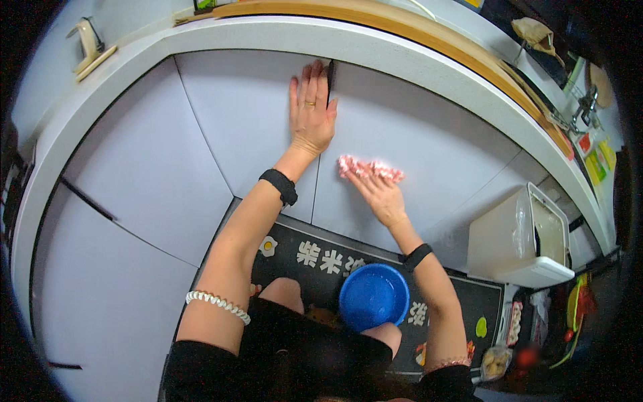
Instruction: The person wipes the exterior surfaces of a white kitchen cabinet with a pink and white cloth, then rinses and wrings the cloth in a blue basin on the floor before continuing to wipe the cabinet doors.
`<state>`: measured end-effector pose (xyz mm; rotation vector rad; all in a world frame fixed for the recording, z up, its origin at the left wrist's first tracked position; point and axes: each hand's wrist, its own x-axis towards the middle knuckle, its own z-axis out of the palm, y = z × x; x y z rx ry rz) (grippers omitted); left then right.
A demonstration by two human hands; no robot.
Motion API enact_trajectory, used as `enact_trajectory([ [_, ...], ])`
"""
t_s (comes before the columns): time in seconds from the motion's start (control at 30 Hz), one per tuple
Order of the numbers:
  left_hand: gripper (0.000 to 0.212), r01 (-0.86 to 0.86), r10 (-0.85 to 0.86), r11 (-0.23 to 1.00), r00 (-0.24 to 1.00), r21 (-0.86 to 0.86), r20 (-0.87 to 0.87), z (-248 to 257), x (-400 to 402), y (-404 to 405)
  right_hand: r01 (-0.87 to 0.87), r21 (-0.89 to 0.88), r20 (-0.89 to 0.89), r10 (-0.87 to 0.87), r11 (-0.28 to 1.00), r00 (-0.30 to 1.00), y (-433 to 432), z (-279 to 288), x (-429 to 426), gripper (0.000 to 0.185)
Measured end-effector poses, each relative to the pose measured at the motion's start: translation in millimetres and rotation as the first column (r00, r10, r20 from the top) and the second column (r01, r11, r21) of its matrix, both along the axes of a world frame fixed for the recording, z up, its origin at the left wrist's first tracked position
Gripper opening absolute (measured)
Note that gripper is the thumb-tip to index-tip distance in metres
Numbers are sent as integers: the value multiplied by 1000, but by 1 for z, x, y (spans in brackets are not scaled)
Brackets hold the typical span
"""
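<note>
A pink and white cloth (369,168) lies against the pale cabinet door right of the seam, with my right hand (382,198) pressing on it, the fingertips partly hidden in its folds. Higher up and to the left, my left hand (311,115) is laid flat on the cabinet front (241,100), fingers extended, with a ring on one finger. It holds nothing and is beside the dark handle strip (330,83) at the door's edge. Below the doors, a blue plastic basin (374,296) stands on the dark floor mat between my knees.
A white bin (502,236) with its lid open stands at the right. The countertop edge (281,35) curves above the doors, bearing a long wooden board (402,25). Packed food, including a bag (495,363), lies at the lower right. The printed mat (311,241) covers floor below.
</note>
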<state>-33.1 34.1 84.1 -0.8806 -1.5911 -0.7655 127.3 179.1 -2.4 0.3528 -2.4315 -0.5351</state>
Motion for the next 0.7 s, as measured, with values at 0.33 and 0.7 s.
enact_trajectory([
  [0.33,57,140,-139,990,990,28,-30,-3,-7,0,-15,-102,-573,-47,995,818,-46,140,-56,37],
  [0.7,52,242,-239,969,969,45,-59,-8,-16,-2,92,-121,-502,-141,988,853,-59,71,-77,52],
])
